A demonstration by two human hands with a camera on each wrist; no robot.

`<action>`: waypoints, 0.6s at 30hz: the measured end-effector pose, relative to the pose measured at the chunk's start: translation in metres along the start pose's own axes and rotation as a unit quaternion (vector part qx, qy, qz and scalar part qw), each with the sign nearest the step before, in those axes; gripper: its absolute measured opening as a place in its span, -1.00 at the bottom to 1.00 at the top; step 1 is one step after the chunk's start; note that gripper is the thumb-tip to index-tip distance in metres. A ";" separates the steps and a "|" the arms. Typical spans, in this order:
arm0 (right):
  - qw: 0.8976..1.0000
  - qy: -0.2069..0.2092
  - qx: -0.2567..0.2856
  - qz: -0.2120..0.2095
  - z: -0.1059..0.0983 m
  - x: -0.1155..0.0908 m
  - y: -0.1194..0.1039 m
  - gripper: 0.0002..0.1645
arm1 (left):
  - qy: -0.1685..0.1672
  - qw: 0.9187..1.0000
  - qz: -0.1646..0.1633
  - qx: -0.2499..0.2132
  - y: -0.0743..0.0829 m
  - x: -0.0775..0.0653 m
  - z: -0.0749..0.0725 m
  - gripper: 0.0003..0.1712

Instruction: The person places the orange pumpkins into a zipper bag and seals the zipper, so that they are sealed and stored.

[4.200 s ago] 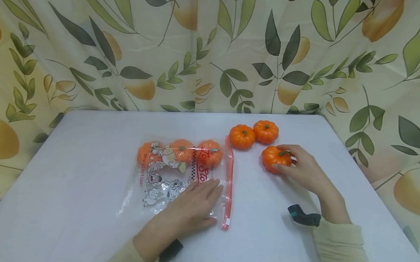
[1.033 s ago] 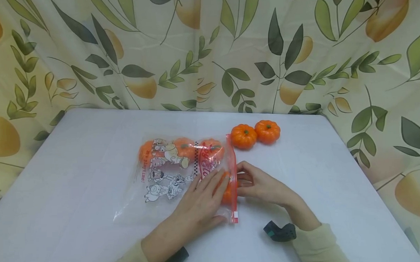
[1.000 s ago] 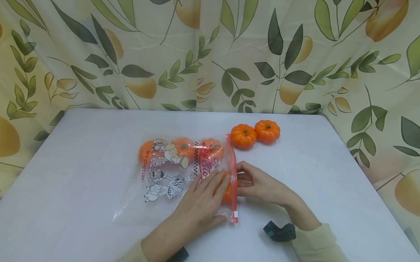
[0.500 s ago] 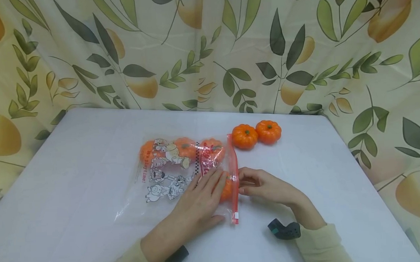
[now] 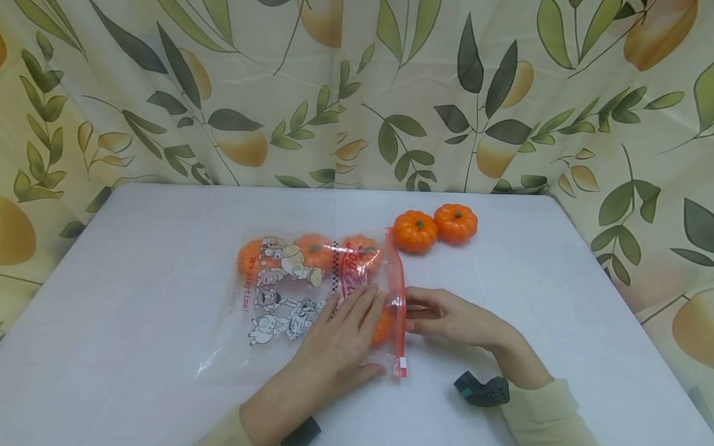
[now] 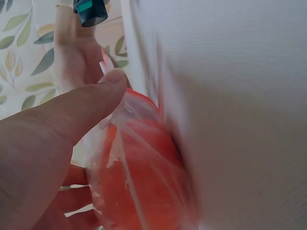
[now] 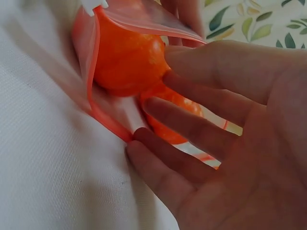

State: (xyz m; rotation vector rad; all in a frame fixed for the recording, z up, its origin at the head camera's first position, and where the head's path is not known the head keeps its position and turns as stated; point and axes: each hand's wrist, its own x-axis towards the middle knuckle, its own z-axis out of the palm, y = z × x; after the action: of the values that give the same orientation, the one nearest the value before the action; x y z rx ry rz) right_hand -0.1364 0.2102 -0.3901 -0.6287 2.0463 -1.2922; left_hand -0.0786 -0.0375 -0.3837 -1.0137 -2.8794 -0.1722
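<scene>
A clear zip bag (image 5: pixel 228 339) with cartoon prints lies on the table, its red zip edge (image 5: pixel 398 274) facing right. Three small orange pumpkins (image 5: pixel 315 254) show through its far side. Another pumpkin (image 5: pixel 382 330) sits just inside the mouth, partly covered by my left hand (image 5: pixel 337 345), which rests on the bag with fingers extended. My right hand (image 5: pixel 455 317) is at the mouth. In the right wrist view its fingers are loosely extended, the thumb tip close to that pumpkin (image 7: pixel 124 57) and the lower fingertips at the red edge; whether they touch the pumpkin is unclear.
Two more pumpkins, a nearer one (image 5: pixel 415 231) and one beside it (image 5: pixel 455 223), sit by the bag's far right corner. Behind the white table (image 5: pixel 100 311) hangs a leaf-and-fruit patterned cloth (image 5: pixel 352 85).
Earlier my right hand held a pumpkin to the right of the bag; that pumpkin is now inside the mouth. Over the last second the right hand has eased back slightly; the left hand has barely moved.
</scene>
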 end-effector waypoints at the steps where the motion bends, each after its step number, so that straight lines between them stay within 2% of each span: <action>1: 1.000 -0.006 -0.004 -0.003 0.000 0.000 0.000 -0.32 | 0.003 1.000 0.001 -0.001 0.000 0.000 0.001 0.20; 12: 0.997 -0.030 -0.077 -0.005 0.005 -0.003 -0.005 -0.43 | 0.017 1.000 0.000 -0.007 -0.001 0.000 0.004 0.14; 18: 0.994 -0.032 -0.102 -0.010 0.007 -0.003 -0.008 -0.37 | 0.025 1.000 0.001 0.006 0.000 0.000 0.005 0.15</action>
State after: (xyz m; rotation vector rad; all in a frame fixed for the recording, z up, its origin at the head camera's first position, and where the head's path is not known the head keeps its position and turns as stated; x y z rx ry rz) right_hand -0.1283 0.2049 -0.3847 -0.7725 2.1409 -1.0672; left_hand -0.0791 -0.0371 -0.3883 -0.9957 -2.8304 -0.1778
